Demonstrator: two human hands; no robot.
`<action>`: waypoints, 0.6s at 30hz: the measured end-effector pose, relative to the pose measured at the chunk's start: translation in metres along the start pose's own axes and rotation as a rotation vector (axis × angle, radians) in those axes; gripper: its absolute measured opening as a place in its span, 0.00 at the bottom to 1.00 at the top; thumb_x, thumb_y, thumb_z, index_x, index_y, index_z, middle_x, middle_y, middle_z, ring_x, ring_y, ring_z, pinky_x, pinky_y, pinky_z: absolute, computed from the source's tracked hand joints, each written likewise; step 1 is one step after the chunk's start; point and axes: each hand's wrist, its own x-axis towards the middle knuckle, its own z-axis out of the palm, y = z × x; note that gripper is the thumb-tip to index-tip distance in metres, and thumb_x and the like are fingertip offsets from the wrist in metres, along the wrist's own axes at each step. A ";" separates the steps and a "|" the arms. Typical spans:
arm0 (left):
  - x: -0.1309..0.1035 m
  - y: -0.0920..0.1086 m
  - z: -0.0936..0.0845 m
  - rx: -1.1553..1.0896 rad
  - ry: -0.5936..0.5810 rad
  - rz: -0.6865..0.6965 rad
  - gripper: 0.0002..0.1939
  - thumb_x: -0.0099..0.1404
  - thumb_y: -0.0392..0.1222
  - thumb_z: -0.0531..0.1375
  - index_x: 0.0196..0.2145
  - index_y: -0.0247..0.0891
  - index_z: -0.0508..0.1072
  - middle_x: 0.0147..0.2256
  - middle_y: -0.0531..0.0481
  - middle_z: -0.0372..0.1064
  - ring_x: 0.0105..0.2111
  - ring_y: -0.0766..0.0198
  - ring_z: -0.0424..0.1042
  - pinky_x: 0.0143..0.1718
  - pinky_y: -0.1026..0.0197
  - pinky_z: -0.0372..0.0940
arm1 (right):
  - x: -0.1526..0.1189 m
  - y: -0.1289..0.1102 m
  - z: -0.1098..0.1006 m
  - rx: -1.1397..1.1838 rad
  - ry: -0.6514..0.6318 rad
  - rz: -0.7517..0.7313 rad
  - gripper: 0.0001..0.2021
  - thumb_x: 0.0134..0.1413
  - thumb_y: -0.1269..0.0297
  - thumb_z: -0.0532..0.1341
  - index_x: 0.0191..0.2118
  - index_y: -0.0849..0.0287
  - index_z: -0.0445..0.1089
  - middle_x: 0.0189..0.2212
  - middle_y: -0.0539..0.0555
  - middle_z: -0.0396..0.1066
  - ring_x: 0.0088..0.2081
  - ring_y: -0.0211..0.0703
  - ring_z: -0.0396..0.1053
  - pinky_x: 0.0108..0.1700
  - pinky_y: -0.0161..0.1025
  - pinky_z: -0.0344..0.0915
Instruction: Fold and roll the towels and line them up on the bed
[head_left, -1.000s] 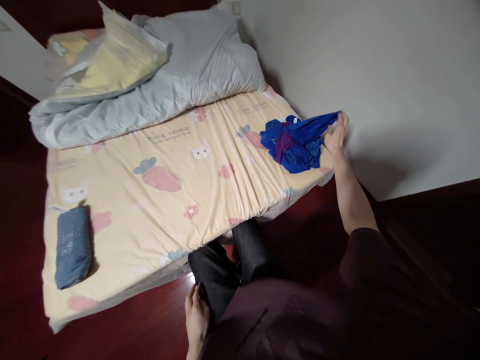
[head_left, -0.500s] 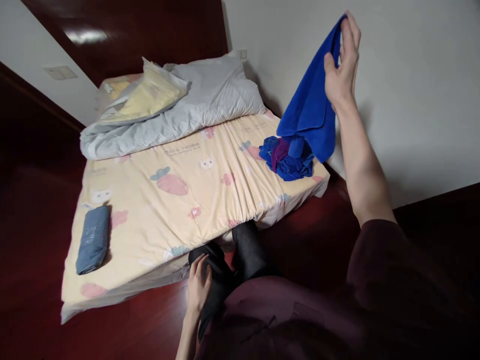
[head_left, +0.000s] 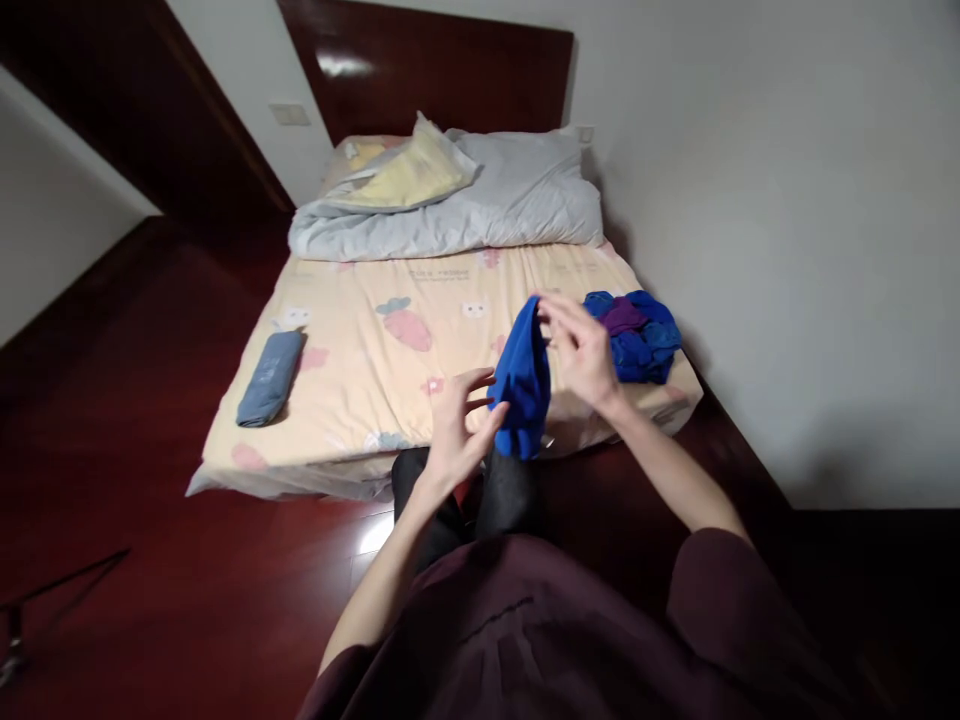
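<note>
A blue cloth (head_left: pixel 523 385) hangs in front of the bed, bunched and narrow, its lower end over my dark-trousered knee. My right hand (head_left: pixel 583 350) pinches its top edge between thumb and fingers. At the cloth's left edge is my left hand (head_left: pixel 459 430), fingers spread and curved, thumb tip overlapping the cloth; a firm hold by it does not show. Right of my right hand, a crumpled heap of blue cloths (head_left: pixel 649 345) with a purple piece (head_left: pixel 624 316) lies on the bed's right corner.
The bed (head_left: pixel 352 370) has a cream patterned sheet. On its left side lies a rolled grey-blue bundle (head_left: pixel 271 378). A grey quilt (head_left: pixel 525 190) and a yellow pillow (head_left: pixel 420 172) lie by the dark headboard (head_left: pixel 450 70). A white wall (head_left: pixel 810 250) stands right.
My right hand has brought the blue cloth down and left from high over the heap. My left hand has risen from beside my knee to the cloth. The view has shifted left.
</note>
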 end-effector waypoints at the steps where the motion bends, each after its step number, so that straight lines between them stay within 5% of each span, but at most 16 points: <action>1: 0.003 -0.003 0.005 0.062 0.004 0.033 0.21 0.73 0.49 0.64 0.60 0.41 0.70 0.58 0.37 0.71 0.58 0.53 0.75 0.52 0.52 0.78 | -0.016 -0.002 0.019 0.019 0.000 -0.008 0.18 0.77 0.53 0.55 0.58 0.48 0.79 0.59 0.54 0.77 0.62 0.49 0.75 0.61 0.50 0.79; 4: -0.002 -0.022 0.012 0.238 0.063 0.082 0.15 0.73 0.44 0.64 0.55 0.40 0.71 0.51 0.40 0.74 0.51 0.56 0.78 0.51 0.54 0.77 | -0.049 -0.005 0.063 0.034 0.047 -0.045 0.13 0.74 0.63 0.59 0.49 0.47 0.82 0.50 0.53 0.82 0.52 0.48 0.80 0.58 0.49 0.80; 7: -0.024 -0.035 0.001 0.337 0.127 0.094 0.07 0.75 0.38 0.60 0.49 0.40 0.71 0.42 0.45 0.75 0.42 0.60 0.79 0.46 0.58 0.76 | -0.064 -0.008 0.085 0.015 0.074 -0.048 0.09 0.69 0.67 0.64 0.41 0.48 0.83 0.40 0.52 0.83 0.42 0.49 0.82 0.49 0.49 0.81; 13: -0.064 -0.029 -0.058 0.621 0.098 0.177 0.13 0.74 0.30 0.54 0.50 0.40 0.74 0.41 0.46 0.77 0.40 0.62 0.79 0.44 0.62 0.72 | -0.093 -0.009 0.092 0.030 0.017 -0.045 0.07 0.63 0.72 0.67 0.36 0.50 0.78 0.34 0.52 0.80 0.38 0.48 0.80 0.42 0.47 0.79; 18: -0.088 -0.002 -0.100 0.743 -0.024 0.341 0.15 0.75 0.29 0.55 0.53 0.40 0.75 0.40 0.45 0.78 0.38 0.61 0.77 0.43 0.61 0.73 | -0.133 -0.011 0.115 0.046 -0.144 -0.060 0.10 0.63 0.73 0.63 0.41 0.49 0.77 0.39 0.52 0.79 0.42 0.47 0.80 0.51 0.47 0.79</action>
